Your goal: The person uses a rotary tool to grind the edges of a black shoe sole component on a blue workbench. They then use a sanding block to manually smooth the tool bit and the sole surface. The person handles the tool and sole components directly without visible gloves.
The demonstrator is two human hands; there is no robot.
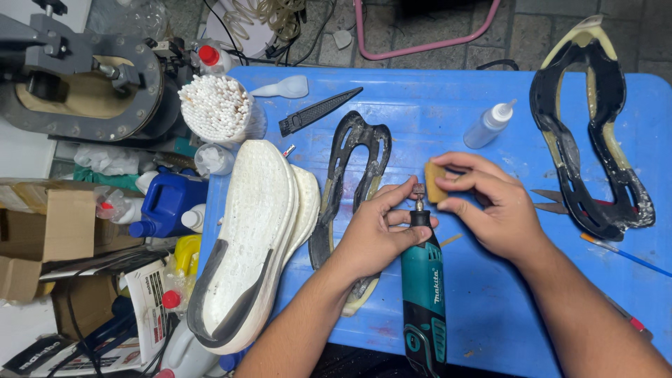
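Observation:
My left hand (378, 234) grips the neck of a teal and black rotary tool (423, 294) that lies along the blue table (448, 119), its small bit pointing away from me. My right hand (490, 206) pinches a small tan block (435, 182) right against the tool's bit. Under my left wrist lies a black rubber outsole piece (353, 164). Left of it, two white shoe midsoles (252, 231) are stacked on the table's left edge.
A second black outsole with cream edges (595, 133) lies at the right, with scissors (549, 201) and a blue-handled brush (623, 255) beside it. A small squeeze bottle (490, 124), a cup of cotton swabs (217, 108), a black file-like strip (318, 112) and a blue jug (168, 203) surround the work.

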